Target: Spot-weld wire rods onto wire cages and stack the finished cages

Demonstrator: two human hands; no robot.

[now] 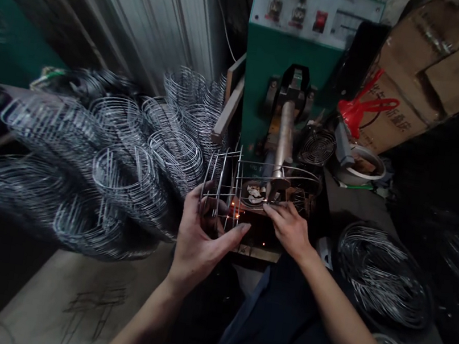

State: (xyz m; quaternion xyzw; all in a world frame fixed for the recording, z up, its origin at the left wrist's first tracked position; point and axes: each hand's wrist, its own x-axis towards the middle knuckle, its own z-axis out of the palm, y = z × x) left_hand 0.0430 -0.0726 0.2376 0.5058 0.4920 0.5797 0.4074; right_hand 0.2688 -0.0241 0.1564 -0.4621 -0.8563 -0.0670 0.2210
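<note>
My left hand (pixel 198 242) is wrapped around the left side of a wire frame (pixel 221 182), its thumb stretched toward the right. Thin crossed metal rods make up this frame, and a curved wire reaches right from it, behind the electrode. My right hand (pixel 291 229) pinches at a wire just under the tip of the spot welder's upper electrode arm (pixel 285 137); its fingers hide most of what they grip. Orange sparks (pixel 237 215) fly between my two hands, below the frame. The green spot welder (pixel 308 51) stands directly ahead.
Stacks of wire rings (pixel 125 174) crowd the left side. To the right lie a container of bent wires (pixel 382 275), a white bowl (pixel 371 164), a small fan (pixel 318 147) and a red plastic bag (pixel 354 115). Cardboard boxes (pixel 425 75) stand behind.
</note>
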